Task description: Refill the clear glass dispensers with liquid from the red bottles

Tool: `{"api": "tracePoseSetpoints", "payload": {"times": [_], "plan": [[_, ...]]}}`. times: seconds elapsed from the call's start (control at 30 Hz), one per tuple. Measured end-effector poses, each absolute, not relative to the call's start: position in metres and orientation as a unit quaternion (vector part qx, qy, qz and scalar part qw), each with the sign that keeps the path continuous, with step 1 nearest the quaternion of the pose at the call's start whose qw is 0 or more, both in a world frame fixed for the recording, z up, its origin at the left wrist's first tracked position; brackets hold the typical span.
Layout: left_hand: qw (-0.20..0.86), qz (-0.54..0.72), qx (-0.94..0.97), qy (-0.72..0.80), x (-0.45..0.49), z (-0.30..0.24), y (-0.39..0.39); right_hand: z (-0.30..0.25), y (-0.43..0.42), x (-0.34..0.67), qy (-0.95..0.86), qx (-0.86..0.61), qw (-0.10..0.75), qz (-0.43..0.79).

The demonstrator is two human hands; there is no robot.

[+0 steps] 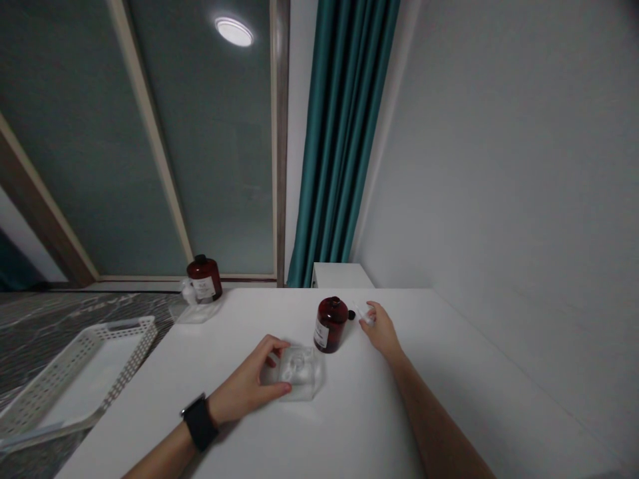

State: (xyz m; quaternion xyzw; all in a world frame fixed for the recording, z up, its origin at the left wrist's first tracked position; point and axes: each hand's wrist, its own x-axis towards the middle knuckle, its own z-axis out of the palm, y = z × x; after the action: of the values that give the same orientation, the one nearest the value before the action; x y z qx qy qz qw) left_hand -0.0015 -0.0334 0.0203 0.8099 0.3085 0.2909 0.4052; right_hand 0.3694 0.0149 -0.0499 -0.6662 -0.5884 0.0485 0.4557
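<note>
In the middle of the white table stands a dark brown-red bottle (335, 327) with a white label and no cap on its neck. My left hand (252, 380) is curved around the left side of a clear square dish (301, 374), thumb and fingers at its edges; the dish rests on the table. Right of the bottle, my right hand (383, 331) pinches a small clear piece (366, 314), too blurred to name. A black cap (351, 315) shows between the bottle and my right fingers; whether it touches them I cannot tell.
A second brown-red bottle (205, 283), capped in black, stands at the table's far left corner beside clear items (188, 293) on a clear tray (192, 315). Lower left is a white perforated basket (127, 362). A white cabinet (342, 274) and teal curtain (337, 146) are behind; a wall borders the right.
</note>
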Motion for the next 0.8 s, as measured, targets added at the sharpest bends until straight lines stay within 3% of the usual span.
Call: {"api": "tracePoseSetpoints", "payload": {"times": [0.8], "plan": [[0.408,0.290,0.811,0.305,-0.0023,0.0191,-0.0321,-0.0501,0.0123,0.3767,-0.596,-0.644,0.477,0.057]]}}
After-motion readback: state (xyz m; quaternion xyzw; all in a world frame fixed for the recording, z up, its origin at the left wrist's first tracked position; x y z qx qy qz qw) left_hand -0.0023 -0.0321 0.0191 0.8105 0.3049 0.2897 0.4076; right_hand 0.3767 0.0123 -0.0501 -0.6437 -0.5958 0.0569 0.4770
